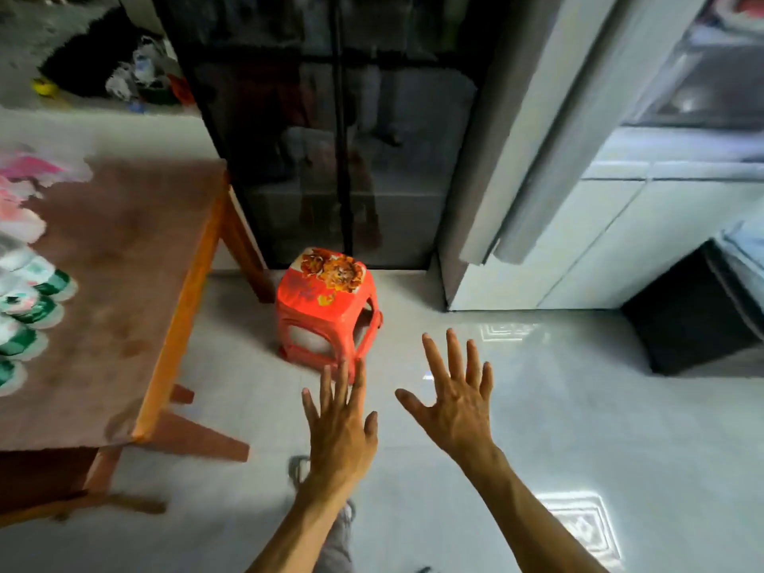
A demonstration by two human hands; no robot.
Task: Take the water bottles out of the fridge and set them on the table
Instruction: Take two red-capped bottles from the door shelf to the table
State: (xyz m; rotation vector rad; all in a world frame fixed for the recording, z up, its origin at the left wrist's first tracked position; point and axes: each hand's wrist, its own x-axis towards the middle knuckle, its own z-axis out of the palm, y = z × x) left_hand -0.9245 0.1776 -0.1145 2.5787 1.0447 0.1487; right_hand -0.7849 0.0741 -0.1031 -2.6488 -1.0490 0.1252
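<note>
- At the bottom centre of the head view, the left hand (341,423) and the right hand (457,407) are both held out flat over the pale floor (558,407), fingers spread, holding nothing.
- No water bottles can be made out; the fridge (578,225) stands at about 2 o'clock with its door (550,130) swung open, shelves blurred.
- The step in hand looks like the approach: it is best to turn right toward the open compartment and take one bottle per hand.
- The table (124,258) lies at 9 to 10 o'clock, its orange edge near, its right part bare for setting down.
- A red stool (328,303) sits at 12 o'clock just beyond the left fingertips; a dark box (698,312) at 3 o'clock narrows the path beside the fridge.
</note>
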